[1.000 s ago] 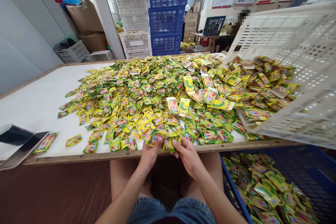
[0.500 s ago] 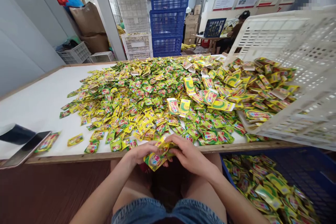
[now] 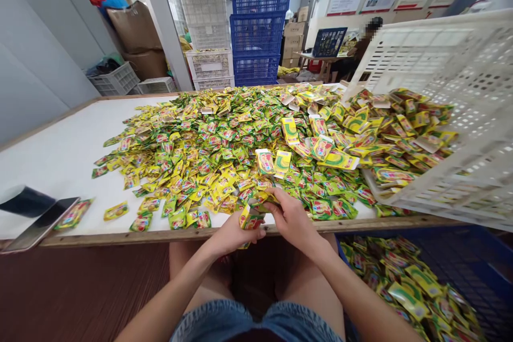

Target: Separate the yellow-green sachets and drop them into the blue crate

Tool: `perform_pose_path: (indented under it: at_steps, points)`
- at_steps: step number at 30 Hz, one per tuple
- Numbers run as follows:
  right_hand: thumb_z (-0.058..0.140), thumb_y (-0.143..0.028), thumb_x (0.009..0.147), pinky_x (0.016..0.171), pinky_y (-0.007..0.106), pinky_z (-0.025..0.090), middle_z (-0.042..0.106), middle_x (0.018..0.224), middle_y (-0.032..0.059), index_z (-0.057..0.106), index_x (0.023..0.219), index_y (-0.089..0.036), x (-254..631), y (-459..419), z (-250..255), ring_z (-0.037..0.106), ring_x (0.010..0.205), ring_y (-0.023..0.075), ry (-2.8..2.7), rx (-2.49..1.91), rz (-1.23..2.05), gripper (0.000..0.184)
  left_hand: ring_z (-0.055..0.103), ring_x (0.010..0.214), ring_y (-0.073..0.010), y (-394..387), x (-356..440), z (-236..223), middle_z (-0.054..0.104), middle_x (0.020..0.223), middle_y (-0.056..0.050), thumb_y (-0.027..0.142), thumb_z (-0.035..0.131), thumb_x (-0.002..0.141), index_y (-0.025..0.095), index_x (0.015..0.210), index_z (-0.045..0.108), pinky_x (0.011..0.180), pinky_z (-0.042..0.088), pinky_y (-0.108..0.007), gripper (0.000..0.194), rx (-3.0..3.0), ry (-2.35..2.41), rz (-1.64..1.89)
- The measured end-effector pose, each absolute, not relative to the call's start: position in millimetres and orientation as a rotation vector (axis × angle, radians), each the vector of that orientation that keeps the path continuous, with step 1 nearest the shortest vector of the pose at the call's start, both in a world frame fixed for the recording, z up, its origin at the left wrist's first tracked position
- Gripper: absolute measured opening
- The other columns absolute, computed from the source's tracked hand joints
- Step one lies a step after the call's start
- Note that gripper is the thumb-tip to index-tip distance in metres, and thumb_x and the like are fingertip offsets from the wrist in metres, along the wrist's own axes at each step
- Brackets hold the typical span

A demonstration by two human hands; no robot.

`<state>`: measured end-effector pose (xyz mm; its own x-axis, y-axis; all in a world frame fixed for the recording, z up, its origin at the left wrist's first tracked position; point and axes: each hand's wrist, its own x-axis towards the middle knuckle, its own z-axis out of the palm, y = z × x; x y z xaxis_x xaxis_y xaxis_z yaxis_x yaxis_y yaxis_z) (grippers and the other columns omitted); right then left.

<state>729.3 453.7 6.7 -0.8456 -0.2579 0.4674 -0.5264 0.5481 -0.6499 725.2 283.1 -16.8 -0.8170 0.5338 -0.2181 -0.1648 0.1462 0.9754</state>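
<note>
A big heap of small yellow and green sachets [image 3: 224, 144] covers the white table [image 3: 60, 155]. At the table's near edge my left hand [image 3: 232, 235] is closed round a small stack of sachets [image 3: 249, 220]. My right hand [image 3: 290, 216] reaches over the edge into the near side of the heap, its fingers pinched on a sachet [image 3: 264, 196] there. The two hands are close together, just above my lap.
A white crate [image 3: 452, 117] lies tipped on its side at the right, spilling sachets. A blue crate [image 3: 473, 256] of sachets sits below the table at right. A phone [image 3: 38, 224] lies at the left edge. Stacked crates and a person are behind.
My hands drew a bundle of sachets back off the table edge toward my lap. Now the left keeps the stack and the right has reached forward into the heap again.
</note>
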Motion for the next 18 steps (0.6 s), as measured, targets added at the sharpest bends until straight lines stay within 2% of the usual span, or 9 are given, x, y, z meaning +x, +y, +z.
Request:
perform_pose_path:
  at_steps: [5, 12, 15, 18]
  points:
    - [0.044, -0.010, 0.083, 0.078, 0.028, 0.042, 0.059, 0.099, 0.0055, 0.054, 0.105, -0.019, 734, 453, 19, 0.054, 0.092, 0.0173, -2.591, 0.773, 1.207, 0.025, 0.049, 0.056, -0.0100, 283, 724, -21, 0.054, 0.064, 0.000, 0.023, 0.063, 0.067, 0.012, 0.077, 0.053, 0.055, 0.041, -0.022, 0.018, 0.352, 1.987, 1.730]
    - [0.051, -0.013, 0.081, 0.072, 0.026, 0.041, 0.063, 0.090, 0.0011, 0.059, 0.098, -0.022, 729, 456, 24, 0.058, 0.084, 0.0162, -2.739, 0.795, 1.344, 0.021, 0.052, 0.055, -0.0110, 283, 728, -18, 0.056, 0.062, -0.002, 0.038, 0.068, 0.066, 0.011, 0.079, 0.054, 0.055, 0.041, -0.022, 0.033, 0.401, 1.778, 1.703]
    - [0.051, -0.017, 0.082, 0.071, 0.027, 0.041, 0.062, 0.091, 0.0017, 0.055, 0.098, -0.020, 729, 454, 24, 0.056, 0.083, 0.0164, -2.760, 0.706, 1.320, 0.017, 0.054, 0.056, -0.0120, 282, 728, -18, 0.058, 0.063, -0.003, 0.045, 0.065, 0.069, 0.011, 0.079, 0.055, 0.055, 0.042, -0.023, 0.037, 0.418, 1.790, 1.725]
    - [0.054, -0.022, 0.081, 0.077, 0.029, 0.039, 0.057, 0.097, 0.0053, 0.053, 0.097, -0.018, 727, 453, 22, 0.052, 0.090, 0.0178, -2.689, 0.634, 1.228, 0.016, 0.056, 0.058, -0.0128, 282, 727, -17, 0.060, 0.065, -0.005, 0.048, 0.062, 0.071, 0.010, 0.077, 0.056, 0.057, 0.043, -0.023, 0.038, 0.430, 1.788, 1.748]
